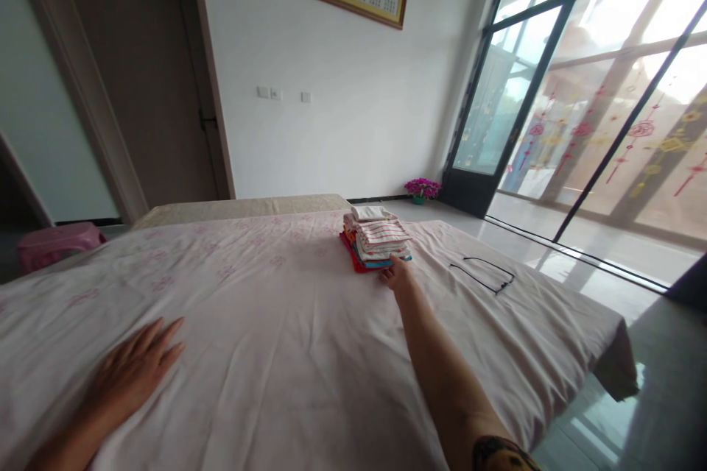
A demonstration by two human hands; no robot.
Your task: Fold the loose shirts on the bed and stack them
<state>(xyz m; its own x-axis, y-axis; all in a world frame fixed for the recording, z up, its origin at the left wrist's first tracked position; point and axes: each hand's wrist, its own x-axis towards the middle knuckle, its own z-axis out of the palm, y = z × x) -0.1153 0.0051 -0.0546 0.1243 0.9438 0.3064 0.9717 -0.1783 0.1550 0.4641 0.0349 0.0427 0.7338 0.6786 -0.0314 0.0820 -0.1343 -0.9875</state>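
A stack of folded clothes (381, 235) sits toward the far side of a pale pink sheet (287, 353). White and red-striped pieces lie on top, with orange, red and blue cloth lower down. My right hand (395, 272) reaches out to the near edge of this stack, its thumb and fingers closed at the bottom layers by the blue cloth. Some of those fingertips are hidden. Flat on the sheet at the left rests my left hand (132, 368), fingers stretched out, holding nothing.
Black-framed glasses (486, 276) or a similar thin dark loop lie right of the stack. A pink stool (60, 244) stands at the left, and purple flowers (423, 190) by the wall. The sheet's edge (616, 360) hangs over the tiled floor at the right.
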